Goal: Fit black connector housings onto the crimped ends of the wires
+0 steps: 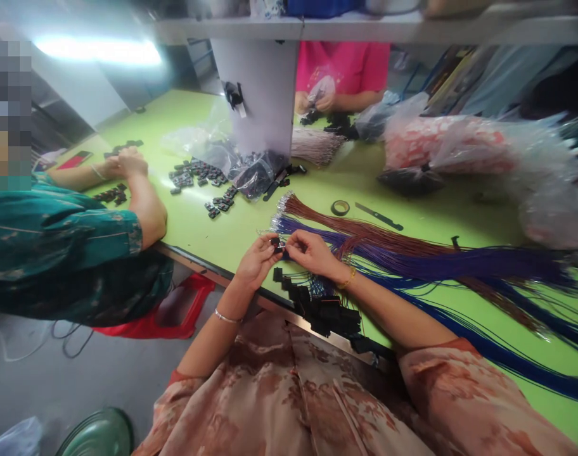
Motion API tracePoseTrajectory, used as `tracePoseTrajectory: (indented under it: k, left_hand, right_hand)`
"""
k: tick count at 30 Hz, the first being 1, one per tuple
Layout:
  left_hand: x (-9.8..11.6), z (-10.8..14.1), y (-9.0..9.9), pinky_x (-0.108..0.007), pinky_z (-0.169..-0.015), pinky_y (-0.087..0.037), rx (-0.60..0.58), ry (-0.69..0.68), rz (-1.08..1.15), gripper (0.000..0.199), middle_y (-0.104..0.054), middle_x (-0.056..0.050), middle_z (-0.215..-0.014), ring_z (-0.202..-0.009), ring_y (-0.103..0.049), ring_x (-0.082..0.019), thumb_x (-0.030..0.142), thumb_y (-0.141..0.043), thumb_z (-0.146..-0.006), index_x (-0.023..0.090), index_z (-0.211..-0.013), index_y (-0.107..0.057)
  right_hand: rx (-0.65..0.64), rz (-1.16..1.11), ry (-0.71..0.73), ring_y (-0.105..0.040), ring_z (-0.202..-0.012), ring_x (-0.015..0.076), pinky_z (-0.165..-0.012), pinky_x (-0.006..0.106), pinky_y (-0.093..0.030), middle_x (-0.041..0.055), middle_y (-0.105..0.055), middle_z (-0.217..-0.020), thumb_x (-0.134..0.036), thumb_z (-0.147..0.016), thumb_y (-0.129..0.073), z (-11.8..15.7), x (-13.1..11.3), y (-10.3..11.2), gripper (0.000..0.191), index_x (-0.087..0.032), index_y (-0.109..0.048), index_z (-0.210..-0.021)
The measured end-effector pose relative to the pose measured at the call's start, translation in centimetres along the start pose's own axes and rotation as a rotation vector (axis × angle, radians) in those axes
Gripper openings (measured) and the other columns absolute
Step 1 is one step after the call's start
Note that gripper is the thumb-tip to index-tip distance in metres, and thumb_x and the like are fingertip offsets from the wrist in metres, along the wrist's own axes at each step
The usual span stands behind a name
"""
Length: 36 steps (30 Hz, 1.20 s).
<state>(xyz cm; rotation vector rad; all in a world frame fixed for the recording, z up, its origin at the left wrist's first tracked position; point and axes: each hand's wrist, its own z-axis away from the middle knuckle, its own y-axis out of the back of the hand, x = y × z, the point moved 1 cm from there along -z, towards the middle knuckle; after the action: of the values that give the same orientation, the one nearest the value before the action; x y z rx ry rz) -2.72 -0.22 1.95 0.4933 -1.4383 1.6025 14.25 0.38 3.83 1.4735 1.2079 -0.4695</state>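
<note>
Between the fingertips of my left hand [256,261] is a small black connector [276,243]. My right hand [312,252] is pinched at the connector's right side, on what looks like a thin wire end. Just below both hands, a pile of black connectors [329,310] lies along the table's front edge. Bundles of brown wires [327,218] and purple wires [393,256] stretch to the right behind and beside my right hand, with blue wires [464,332] nearer the front.
On the green table [194,221] are a tape roll [340,207], a black blade-like tool [379,216], loose connectors [198,172] and plastic bags [450,142]. One person's arms rest at left; another person sits across. A post [260,95] supports the shelf.
</note>
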Motion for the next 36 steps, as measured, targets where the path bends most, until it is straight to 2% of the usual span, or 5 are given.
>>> tracePoseTrajectory:
  k: [5,13,22,33,36]
  left_hand:
    - [-0.3,-0.1,0.1,-0.022,-0.079,-0.051,-0.026,0.029,0.07,0.029,-0.064,-0.003,-0.09,-0.085,-0.063,-0.011,0.011,-0.07,-0.071,0.017,-0.099,-0.064]
    - [-0.5,0.0,0.4,-0.022,-0.08,-0.051,-0.043,0.05,0.082,0.032,-0.066,-0.003,-0.092,-0.085,-0.063,-0.011,0.011,-0.07,-0.071,0.017,-0.102,-0.065]
    - [-1.1,0.3,-0.1,-0.022,-0.077,-0.05,0.003,-0.058,-0.07,0.034,-0.066,-0.003,-0.093,-0.084,-0.062,-0.011,0.017,-0.075,-0.07,0.018,-0.102,-0.064]
    - [-1.8,0.7,0.0,-0.022,-0.073,-0.05,0.078,-0.113,-0.184,0.035,-0.067,-0.004,-0.091,-0.081,-0.061,-0.012,0.02,-0.077,-0.066,0.016,-0.099,-0.067]
    - [-1.7,0.8,0.2,-0.023,-0.073,-0.05,0.084,-0.104,-0.222,0.035,-0.068,-0.005,-0.095,-0.083,-0.061,-0.013,0.021,-0.076,-0.067,0.016,-0.1,-0.067]
  right_hand:
    - [0.054,0.016,0.012,-0.047,-0.059,0.0095,-0.057,0.022,-0.037,-0.0012,-0.057,-0.068,-0.021,-0.076,-0.056,0.3,0.4,-0.2,0.004,-0.017,-0.056,-0.073]
    - [0.062,0.049,0.015,-0.046,-0.058,0.0093,-0.056,0.021,-0.035,-0.0013,-0.056,-0.066,-0.023,-0.075,-0.057,0.2,0.4,-0.2,0.007,-0.017,-0.056,-0.072]
    - [0.052,0.076,0.005,-0.045,-0.058,0.01,-0.057,0.022,-0.034,-0.0013,-0.055,-0.064,-0.024,-0.075,-0.056,0.4,0.6,-0.9,0.009,-0.018,-0.054,-0.069]
    - [-0.025,0.221,0.044,-0.045,-0.059,0.0116,-0.057,0.024,-0.031,0.0006,-0.056,-0.064,-0.019,-0.076,-0.051,1.1,0.8,-1.4,0.009,-0.017,-0.056,-0.069]
    - [-0.1,0.241,0.07,-0.047,-0.061,0.0122,-0.06,0.024,-0.033,0.0008,-0.058,-0.067,-0.02,-0.079,-0.051,0.6,0.9,-1.1,0.01,-0.017,-0.059,-0.073]
